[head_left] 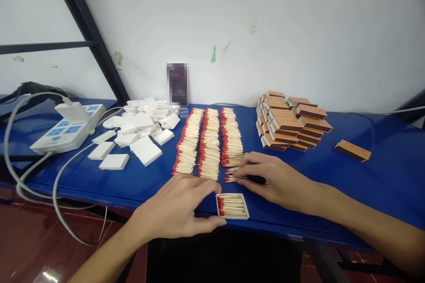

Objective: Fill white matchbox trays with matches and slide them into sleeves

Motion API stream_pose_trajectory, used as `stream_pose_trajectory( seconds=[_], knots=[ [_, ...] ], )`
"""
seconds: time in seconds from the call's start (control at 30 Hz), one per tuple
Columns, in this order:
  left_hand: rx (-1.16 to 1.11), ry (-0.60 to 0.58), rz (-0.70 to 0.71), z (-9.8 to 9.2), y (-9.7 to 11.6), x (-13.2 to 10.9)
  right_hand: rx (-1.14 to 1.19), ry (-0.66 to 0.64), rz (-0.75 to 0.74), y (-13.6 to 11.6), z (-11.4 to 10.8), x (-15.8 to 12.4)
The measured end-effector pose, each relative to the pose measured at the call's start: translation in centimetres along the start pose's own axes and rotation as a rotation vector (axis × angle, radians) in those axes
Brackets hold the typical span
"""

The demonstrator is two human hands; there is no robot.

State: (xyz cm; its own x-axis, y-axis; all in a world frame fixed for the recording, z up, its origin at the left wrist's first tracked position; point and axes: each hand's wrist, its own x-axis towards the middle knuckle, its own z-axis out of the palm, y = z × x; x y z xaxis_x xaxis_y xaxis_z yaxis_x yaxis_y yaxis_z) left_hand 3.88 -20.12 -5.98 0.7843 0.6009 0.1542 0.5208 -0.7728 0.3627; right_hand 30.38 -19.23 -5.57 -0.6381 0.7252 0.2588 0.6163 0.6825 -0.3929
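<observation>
A pale wall (299, 21) fills twelve o'clock. In front of it runs a blue table (365, 181); directions are read from the middle of its near edge. At one o'clock brown matchboxes (292, 121) are stacked in a pile, with reddish marks on their tops too small to read. Towards eleven, white trays (142, 123) lie in a loose heap, plain on the faces that show. Three rows of red-headed matches (210, 141) stand side by side from eleven to twelve. At ten is a white power strip (71, 130) with blue socket panels, any print on it too small to make out.

The left hand (179, 205) comes in at ten, the right hand (274, 179) at one. Between eleven and twelve, a dark upright object (178, 83) by the wall is blurred past reading. A single matchbox (352, 150) lies at two, its reddish marks unreadable too. Near the edge at twelve sits the filled tray (237, 218), its match heads towards nine; the left thumb and forefinger are clamped across its nine-o'clock end. A few loose matches (230, 170) lie below the right-hand row, touched by the right fingertips; whether these pinch any, I cannot tell.
</observation>
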Motion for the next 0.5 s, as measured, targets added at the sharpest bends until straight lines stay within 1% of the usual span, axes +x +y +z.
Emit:
stream_pose_trajectory(
  seconds=[0.3,0.5],
  knots=[
    [-0.003,-0.006,-0.003,-0.13,0.10,0.06,-0.003,-0.002,-0.031,-0.14,-0.12,-0.07],
    [-0.013,-0.008,0.001,-0.22,0.18,0.01,-0.060,0.016,0.007,-0.05,-0.03,0.00]
  ],
)
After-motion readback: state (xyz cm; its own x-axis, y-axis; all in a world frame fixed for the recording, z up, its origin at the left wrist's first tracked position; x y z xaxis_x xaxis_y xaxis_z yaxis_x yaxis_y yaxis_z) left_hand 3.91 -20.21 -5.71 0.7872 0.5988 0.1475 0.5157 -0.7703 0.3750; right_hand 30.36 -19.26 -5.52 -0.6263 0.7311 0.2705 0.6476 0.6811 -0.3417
